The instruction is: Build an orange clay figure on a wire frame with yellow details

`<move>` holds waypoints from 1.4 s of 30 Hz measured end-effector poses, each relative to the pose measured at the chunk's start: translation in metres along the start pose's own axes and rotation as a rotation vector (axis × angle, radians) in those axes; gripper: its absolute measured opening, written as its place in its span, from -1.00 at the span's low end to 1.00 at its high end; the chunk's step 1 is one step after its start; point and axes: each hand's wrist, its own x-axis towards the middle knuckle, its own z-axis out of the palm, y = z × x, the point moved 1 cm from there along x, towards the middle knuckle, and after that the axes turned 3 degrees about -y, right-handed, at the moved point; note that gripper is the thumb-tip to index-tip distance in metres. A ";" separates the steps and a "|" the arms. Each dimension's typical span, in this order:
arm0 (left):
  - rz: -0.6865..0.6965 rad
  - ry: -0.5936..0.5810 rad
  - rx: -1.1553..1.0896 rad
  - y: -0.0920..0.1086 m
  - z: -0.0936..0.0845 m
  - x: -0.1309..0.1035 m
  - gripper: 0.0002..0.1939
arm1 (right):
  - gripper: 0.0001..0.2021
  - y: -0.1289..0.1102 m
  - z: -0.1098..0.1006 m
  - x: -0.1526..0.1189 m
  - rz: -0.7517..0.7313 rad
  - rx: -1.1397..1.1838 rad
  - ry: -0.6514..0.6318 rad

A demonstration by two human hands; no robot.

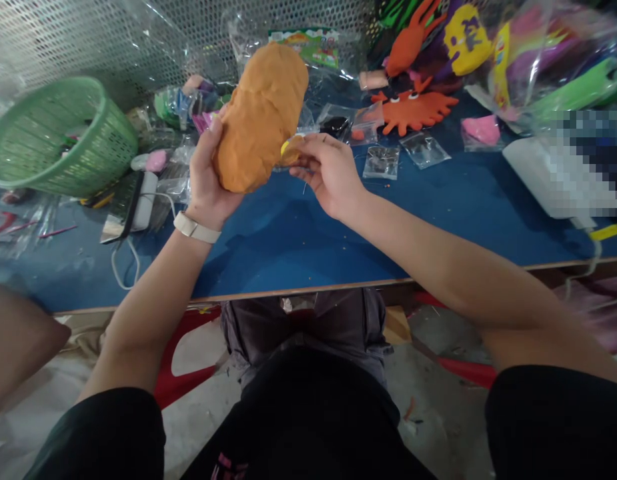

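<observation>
My left hand point(211, 170) is closed around the lower left side of a large orange clay figure point(268, 113), a lumpy, elongated body held up above the table. At its lower right edge, my right hand point(331, 170) pinches a small yellow-and-orange clay piece point(291, 151) between thumb and fingers. That piece is close against the body; whether it is stuck to it I cannot tell. Behind the hands lie small clear plastic bags point(381, 162) and a finished-looking orange clay crab point(413, 110) with eyes.
A green plastic basket point(108, 127) stands at the left, beside a phone-like device point(138, 207) with a white cable. Several colourful clay figures and plastic wrappings line the back. A white device point(543, 180) lies at the right. The blue table's front edge point(308, 292) runs above my lap.
</observation>
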 end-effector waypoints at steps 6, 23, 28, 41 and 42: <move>0.043 -0.021 -0.012 -0.002 -0.003 -0.001 -0.56 | -0.44 -0.001 -0.002 0.000 -0.006 -0.040 -0.031; 0.029 0.123 0.052 0.005 0.013 -0.005 -0.54 | -0.49 -0.004 0.006 -0.004 -0.006 0.104 -0.047; 0.018 0.099 0.064 0.008 0.007 -0.002 -0.56 | -0.45 -0.002 0.007 -0.005 -0.044 0.175 -0.098; -0.045 0.111 0.063 0.000 0.012 -0.001 -0.59 | -0.44 -0.012 0.011 -0.014 -0.075 0.128 -0.306; -0.046 0.111 0.102 -0.003 0.011 -0.001 -0.58 | -0.43 -0.013 0.011 -0.014 -0.078 0.120 -0.329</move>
